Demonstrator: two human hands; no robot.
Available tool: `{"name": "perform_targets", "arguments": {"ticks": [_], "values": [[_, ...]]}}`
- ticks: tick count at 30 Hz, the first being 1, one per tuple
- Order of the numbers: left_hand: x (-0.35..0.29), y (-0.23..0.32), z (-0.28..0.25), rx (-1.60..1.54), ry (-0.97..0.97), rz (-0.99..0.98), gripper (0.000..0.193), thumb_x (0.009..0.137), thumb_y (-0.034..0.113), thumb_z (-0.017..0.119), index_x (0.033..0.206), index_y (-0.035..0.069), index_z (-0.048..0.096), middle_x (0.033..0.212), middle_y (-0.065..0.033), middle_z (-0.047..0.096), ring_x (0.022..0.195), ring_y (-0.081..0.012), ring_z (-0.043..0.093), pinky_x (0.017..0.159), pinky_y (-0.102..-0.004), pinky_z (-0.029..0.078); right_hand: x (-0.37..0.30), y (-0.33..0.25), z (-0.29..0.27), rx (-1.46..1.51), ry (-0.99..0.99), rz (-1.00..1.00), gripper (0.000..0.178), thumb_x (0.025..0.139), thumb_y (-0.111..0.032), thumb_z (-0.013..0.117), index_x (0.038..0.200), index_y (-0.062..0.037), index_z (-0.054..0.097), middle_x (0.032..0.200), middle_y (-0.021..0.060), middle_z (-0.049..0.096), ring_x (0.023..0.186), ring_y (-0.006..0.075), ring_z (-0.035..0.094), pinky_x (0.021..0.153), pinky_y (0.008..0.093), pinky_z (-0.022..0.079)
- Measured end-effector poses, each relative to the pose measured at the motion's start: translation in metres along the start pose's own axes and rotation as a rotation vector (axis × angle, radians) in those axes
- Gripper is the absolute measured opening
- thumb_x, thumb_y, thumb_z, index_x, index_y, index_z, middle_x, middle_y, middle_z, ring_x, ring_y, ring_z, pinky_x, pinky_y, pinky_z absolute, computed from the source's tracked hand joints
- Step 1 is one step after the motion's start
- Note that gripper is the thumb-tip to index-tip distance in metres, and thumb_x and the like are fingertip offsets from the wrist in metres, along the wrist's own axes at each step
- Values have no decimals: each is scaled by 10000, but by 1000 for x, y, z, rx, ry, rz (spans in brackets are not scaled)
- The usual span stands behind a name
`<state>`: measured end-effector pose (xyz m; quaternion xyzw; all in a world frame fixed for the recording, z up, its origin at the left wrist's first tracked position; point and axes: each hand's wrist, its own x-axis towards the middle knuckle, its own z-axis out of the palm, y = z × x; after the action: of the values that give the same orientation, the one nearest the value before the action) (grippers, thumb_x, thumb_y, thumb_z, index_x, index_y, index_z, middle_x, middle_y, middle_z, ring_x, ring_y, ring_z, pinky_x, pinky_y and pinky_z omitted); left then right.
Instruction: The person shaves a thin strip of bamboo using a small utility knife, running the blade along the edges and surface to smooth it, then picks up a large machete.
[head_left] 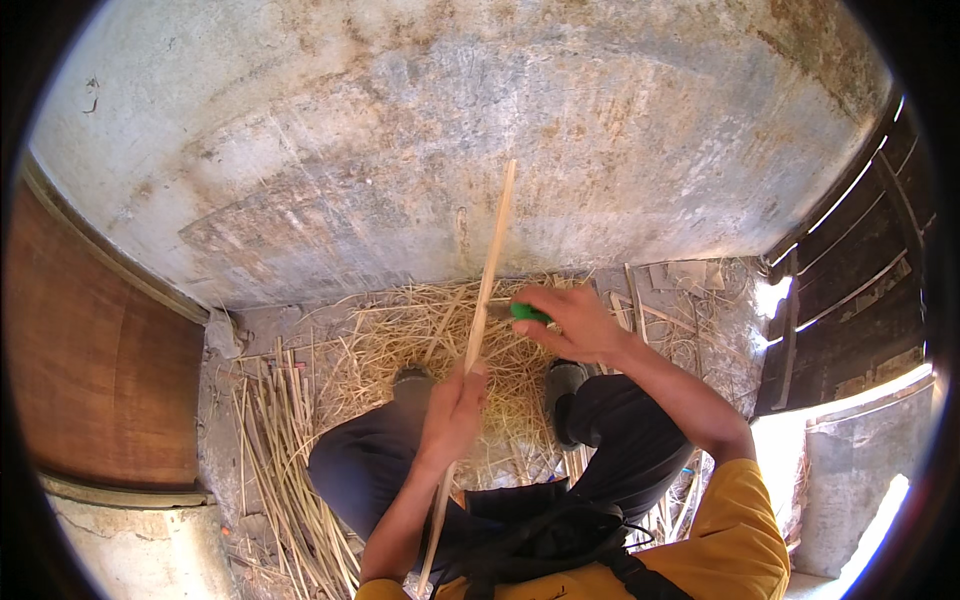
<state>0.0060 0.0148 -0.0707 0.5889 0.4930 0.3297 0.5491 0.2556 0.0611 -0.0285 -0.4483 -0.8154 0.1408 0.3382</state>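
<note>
A long, pale bamboo strip (496, 240) slants up from my lap, its far end pointing toward the wall. My left hand (455, 410) is closed around it below its middle, and its lower end runs down beside my left forearm. In my right hand (578, 322) is a knife with a green handle (529, 314). The short blade reaches left to the strip's side, just above my left hand, and appears to touch it. My fingers hide part of the handle.
Thin shavings (390, 335) cover the floor around my dark shoes (566, 400). A pile of long strips (285, 470) lies at my left. Ahead stands a stained wall (450, 120), with a brown wooden panel (110, 360) on the left and dark slats (850, 290) on the right.
</note>
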Motion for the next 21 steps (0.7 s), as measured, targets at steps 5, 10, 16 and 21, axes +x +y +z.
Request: {"name": "perform_targets", "arguments": {"ticks": [5,10,16,21], "values": [[2,6,-4,-52,-37,-6,344,1148,347,446,988,60,546,736,20,427,673,-85,397,606,-285,340,-7,-13,16,24,-90,-61,330,974,-343,754,1170,-84,693,946,122,737,654,303,714,577,390,547],[1,8,-4,-25,-24,34,346,1147,347,443,1024,40,545,730,22,435,660,-79,395,595,-281,333,-7,-14,24,-11,-29,-91,337,963,-353,762,1170,-94,707,905,120,739,659,302,715,570,391,547],[0,15,-4,96,31,78,286,1123,275,511,1141,5,607,705,-23,518,642,-121,499,587,-329,403,-8,-16,23,-32,-65,-56,329,950,-346,771,1163,-99,721,902,112,749,668,306,715,575,395,550],[-1,14,-4,151,49,112,233,1116,223,542,1183,10,606,725,18,500,658,-72,462,573,-297,383,-8,-17,25,-19,-65,-52,313,947,-344,772,1149,-107,735,920,113,759,681,306,718,587,399,554]]}}
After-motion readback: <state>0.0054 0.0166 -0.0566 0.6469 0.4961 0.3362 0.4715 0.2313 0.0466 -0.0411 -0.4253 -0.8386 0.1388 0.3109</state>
